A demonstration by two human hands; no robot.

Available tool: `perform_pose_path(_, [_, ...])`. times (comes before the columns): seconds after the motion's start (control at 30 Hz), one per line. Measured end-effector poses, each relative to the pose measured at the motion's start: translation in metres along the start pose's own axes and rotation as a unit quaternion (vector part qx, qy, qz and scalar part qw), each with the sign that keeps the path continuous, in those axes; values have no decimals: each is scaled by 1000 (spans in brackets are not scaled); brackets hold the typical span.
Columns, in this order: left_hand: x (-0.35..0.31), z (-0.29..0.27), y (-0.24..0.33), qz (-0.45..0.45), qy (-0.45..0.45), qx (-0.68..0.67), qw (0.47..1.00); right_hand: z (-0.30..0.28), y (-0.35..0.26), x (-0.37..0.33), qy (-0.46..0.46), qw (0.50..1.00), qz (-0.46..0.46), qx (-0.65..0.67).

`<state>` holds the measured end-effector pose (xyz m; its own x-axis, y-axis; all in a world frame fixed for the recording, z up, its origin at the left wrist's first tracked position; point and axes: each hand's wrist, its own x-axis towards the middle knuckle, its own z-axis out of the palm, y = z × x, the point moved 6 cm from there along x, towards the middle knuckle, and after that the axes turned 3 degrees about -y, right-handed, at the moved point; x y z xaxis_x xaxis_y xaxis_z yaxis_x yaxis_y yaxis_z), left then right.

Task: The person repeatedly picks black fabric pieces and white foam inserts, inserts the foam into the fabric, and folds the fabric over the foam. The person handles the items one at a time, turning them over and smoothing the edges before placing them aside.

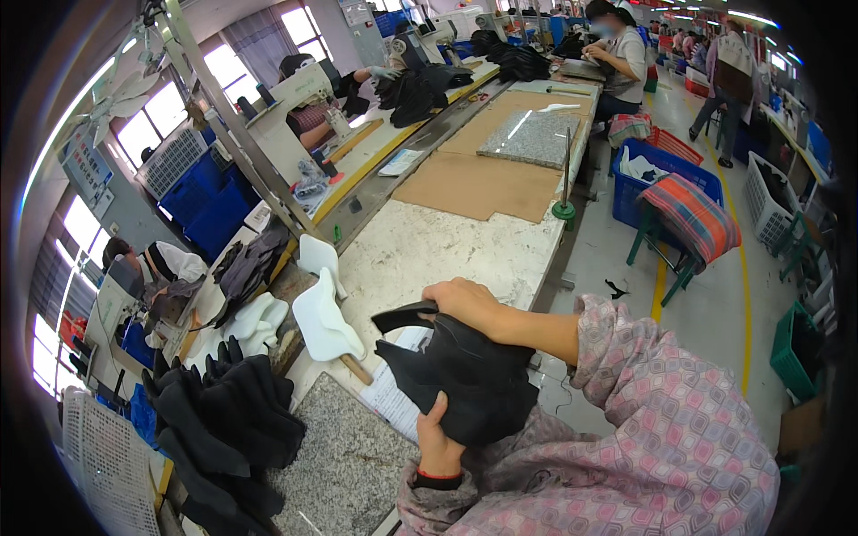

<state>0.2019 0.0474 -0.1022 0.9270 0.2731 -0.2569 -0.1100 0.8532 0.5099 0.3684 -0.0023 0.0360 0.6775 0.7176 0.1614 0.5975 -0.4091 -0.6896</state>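
At the near edge of the worktop [429, 237], both hands hold one black upper [465, 380], a floppy piece of dark material that sits just above the edge, over a white paper sheet [393, 393]. The left hand [438, 442] comes up from below, its thumb pressed on the lower part of the upper and the fingers closed behind it, a dark band with a red line at the wrist. The right hand [469, 304] reaches across from the right in a patterned pink sleeve and is curled over the top of the upper, gripping the curved strip that sticks out to the left. So the upper lies between the two hands, touching both, left below and right above.

Just left of the hands, white shoe lasts [323, 317] stand on the worktop, one with a wooden handle. A grey stone slab [344, 464] lies at the near left corner, and beside it a pile of black uppers [228, 420] rests on the left edge. Farther along lie brown cardboard [478, 183] and a second stone slab [536, 136].
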Motion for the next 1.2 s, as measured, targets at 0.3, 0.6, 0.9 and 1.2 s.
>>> perform_pose_path(0.3, [-13,12,7,-41,-92,-86,991,-4,-7,5,-16,1000,6,1])
perform_pose_path(0.6, [-12,9,11,-49,-42,-55,996,5,-9,11,-26,1000,0,-9])
perform_pose_path(0.9, [-8,3,11,-89,-24,-80,993,5,-8,12,-78,995,53,26])
perform_pose_path(1.2, [-13,-3,14,-76,-39,-119,989,9,-7,14,-57,996,24,62])
